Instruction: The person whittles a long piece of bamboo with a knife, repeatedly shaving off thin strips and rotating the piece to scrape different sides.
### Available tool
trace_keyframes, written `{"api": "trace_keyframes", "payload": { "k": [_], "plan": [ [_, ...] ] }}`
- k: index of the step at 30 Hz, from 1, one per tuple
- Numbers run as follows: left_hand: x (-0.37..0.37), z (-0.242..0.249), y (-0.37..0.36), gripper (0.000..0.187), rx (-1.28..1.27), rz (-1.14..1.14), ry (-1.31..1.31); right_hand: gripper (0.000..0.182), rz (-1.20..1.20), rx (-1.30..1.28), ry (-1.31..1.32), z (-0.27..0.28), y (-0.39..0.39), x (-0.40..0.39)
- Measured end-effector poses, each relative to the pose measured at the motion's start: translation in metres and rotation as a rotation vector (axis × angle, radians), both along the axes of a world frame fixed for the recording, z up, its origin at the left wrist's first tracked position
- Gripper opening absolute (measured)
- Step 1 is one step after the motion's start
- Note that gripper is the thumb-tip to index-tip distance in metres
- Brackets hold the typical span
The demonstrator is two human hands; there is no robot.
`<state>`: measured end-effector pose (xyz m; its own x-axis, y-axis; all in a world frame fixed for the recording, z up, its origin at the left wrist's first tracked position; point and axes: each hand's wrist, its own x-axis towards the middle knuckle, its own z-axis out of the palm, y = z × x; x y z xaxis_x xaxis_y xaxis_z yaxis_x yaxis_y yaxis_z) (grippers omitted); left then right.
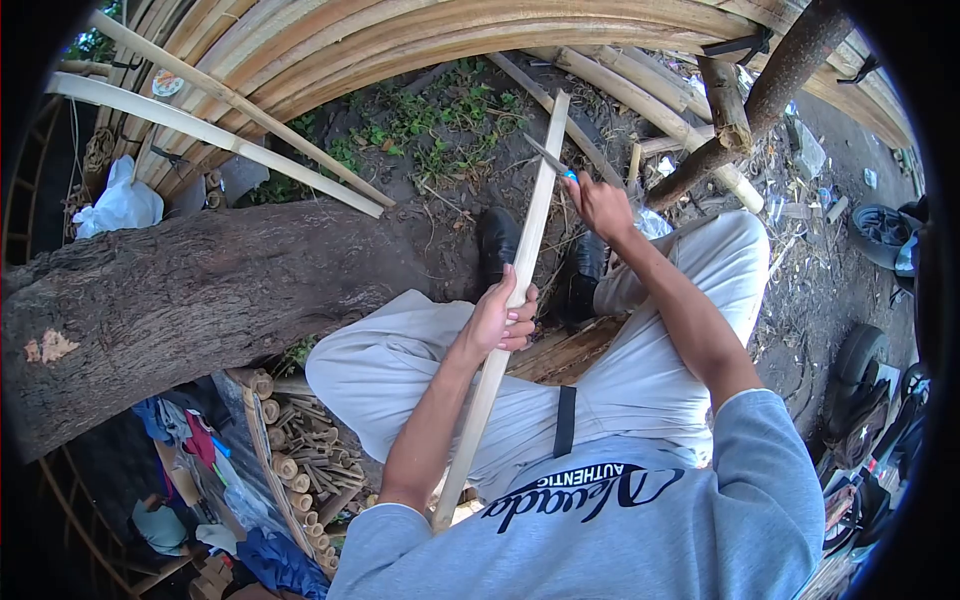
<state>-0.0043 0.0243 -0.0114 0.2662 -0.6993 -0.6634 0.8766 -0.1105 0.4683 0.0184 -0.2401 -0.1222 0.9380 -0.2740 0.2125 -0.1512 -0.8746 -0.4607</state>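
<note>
A long pale strip of split wood or bamboo (pixel 543 212) runs from my lap up past my boots. My left hand (pixel 503 313) is wrapped around it near the middle. Farther up, my right hand (pixel 602 206) is closed on a knife (pixel 550 157) with a blue part at its handle. The blade lies across the strip close to its far end, pointing up and to the left. The strip's near end rests against my shirt.
A thick tree trunk (pixel 200 290) lies at the left. Long bamboo strips (pixel 400 60) are stacked across the top. A branch post (pixel 770 90) stands at upper right. Cut bamboo pieces (pixel 320 450) are piled at lower left, and wheels (pixel 860 365) show at the right.
</note>
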Motion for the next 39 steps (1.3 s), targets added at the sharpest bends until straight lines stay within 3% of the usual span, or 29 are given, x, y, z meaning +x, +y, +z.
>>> {"api": "trace_keyframes", "payload": {
  "k": [2, 6, 10, 14, 16, 20, 26, 30, 32, 35, 39],
  "plan": [
    [0.006, -0.005, -0.001, 0.060, -0.072, 0.018, 0.094, 0.043, 0.000, 0.053, -0.009, 0.001, 0.014, -0.006],
    [0.021, -0.018, 0.008, 0.061, -0.162, 0.103, 0.175, 0.043, 0.360, 0.335, 0.105, 0.045, 0.050, -0.035],
    [0.023, -0.011, 0.011, 0.061, -0.198, 0.130, 0.163, 0.041, 0.518, 0.402, 0.116, 0.064, 0.067, -0.057],
    [0.014, -0.010, 0.014, 0.054, -0.212, 0.110, 0.164, 0.040, 0.545, 0.295, 0.049, 0.055, 0.062, -0.061],
    [0.009, -0.009, 0.015, 0.052, -0.220, 0.089, 0.168, 0.041, 0.623, 0.093, 0.003, 0.048, 0.053, -0.059],
    [0.001, -0.008, 0.016, 0.047, -0.190, 0.024, 0.151, 0.045, 0.707, -0.062, -0.295, 0.012, 0.042, -0.048],
    [-0.004, -0.004, 0.013, 0.047, 0.009, 0.004, 0.022, 0.047, 0.718, -0.106, -0.405, -0.003, 0.042, -0.040],
    [-0.004, -0.002, 0.009, 0.052, 0.061, -0.005, -0.018, 0.046, 0.740, -0.095, -0.334, -0.001, 0.032, -0.032],
    [-0.015, -0.001, 0.010, 0.057, -0.005, 0.023, 0.045, 0.044, 0.121, -0.029, 0.082, -0.002, 0.012, -0.018],
    [-0.022, -0.009, 0.002, 0.058, 0.002, -0.002, 0.161, 0.045, -0.009, 0.095, 0.138, -0.007, 0.002, -0.017],
    [-0.008, -0.016, 0.000, 0.057, -0.036, 0.024, 0.206, 0.048, 0.000, 0.211, 0.141, -0.004, 0.023, -0.020]
  ]
}}
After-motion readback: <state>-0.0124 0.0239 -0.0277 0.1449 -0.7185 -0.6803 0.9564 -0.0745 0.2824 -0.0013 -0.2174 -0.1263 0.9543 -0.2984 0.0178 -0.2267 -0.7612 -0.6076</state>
